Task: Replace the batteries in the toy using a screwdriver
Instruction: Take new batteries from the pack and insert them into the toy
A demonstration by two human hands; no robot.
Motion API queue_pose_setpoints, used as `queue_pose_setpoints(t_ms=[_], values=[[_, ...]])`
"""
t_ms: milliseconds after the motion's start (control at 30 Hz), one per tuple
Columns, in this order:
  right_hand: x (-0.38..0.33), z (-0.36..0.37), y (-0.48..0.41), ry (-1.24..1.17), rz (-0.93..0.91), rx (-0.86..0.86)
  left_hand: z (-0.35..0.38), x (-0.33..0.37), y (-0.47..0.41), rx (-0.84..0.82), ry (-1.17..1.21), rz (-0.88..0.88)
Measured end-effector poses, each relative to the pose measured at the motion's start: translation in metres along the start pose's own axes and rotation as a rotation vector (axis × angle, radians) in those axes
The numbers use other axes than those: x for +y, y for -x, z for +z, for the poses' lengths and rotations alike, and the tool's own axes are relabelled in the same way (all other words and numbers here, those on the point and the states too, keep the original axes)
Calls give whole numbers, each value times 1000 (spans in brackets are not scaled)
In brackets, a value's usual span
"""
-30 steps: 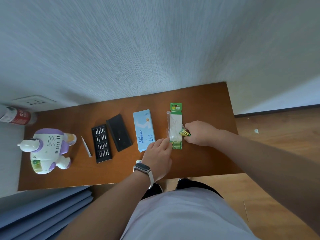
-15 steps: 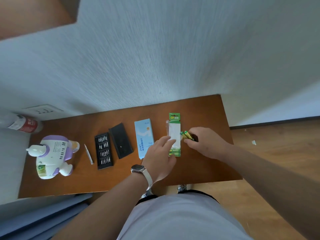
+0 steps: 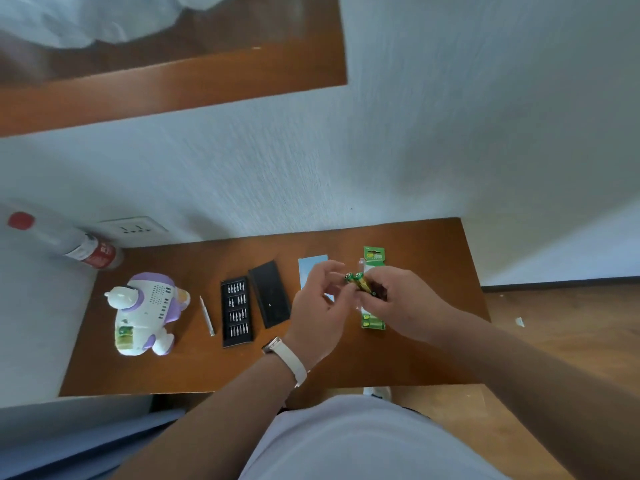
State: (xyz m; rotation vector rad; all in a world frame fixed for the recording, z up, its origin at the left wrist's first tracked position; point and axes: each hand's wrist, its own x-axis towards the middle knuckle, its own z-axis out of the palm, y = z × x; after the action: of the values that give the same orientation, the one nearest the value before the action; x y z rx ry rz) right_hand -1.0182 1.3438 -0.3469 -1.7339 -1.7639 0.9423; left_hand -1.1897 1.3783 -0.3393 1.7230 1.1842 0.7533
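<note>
My right hand grips two green batteries lifted above the table. My left hand is raised beside them with fingers curled, its fingertips close to the battery ends; contact is unclear. The green battery pack lies flat under my hands. A white and purple toy lies at the table's left, with its battery bay showing green. A thin silver screwdriver lies between the toy and the black bit tray.
The black tray lid and a light blue box lie mid-table. A red-capped bottle lies at the far left by a wall socket. The wooden table ends at the wall behind and at the floor on the right.
My right hand has lifted the batteries off the pack. My left hand left the pack and rose toward them. The camera tilted up, showing more of the wall.
</note>
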Motion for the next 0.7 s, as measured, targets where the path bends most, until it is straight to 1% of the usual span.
queue_pose_setpoints(t_ms=[133,300,400,500,700], values=[[-29,21,-13,-1,7,6,-31,-14,3,52,14,5],[-74,64,-34,18,42,13,-90,-36,9,9,49,15],[-106,95,-48,-6,39,-7,-130,-50,16,19,60,10],[-135,126,-63,23,97,-20,-169,-71,23,38,79,-15],[-189,177,-82,3,95,-69,-232,-110,42,91,191,-62]])
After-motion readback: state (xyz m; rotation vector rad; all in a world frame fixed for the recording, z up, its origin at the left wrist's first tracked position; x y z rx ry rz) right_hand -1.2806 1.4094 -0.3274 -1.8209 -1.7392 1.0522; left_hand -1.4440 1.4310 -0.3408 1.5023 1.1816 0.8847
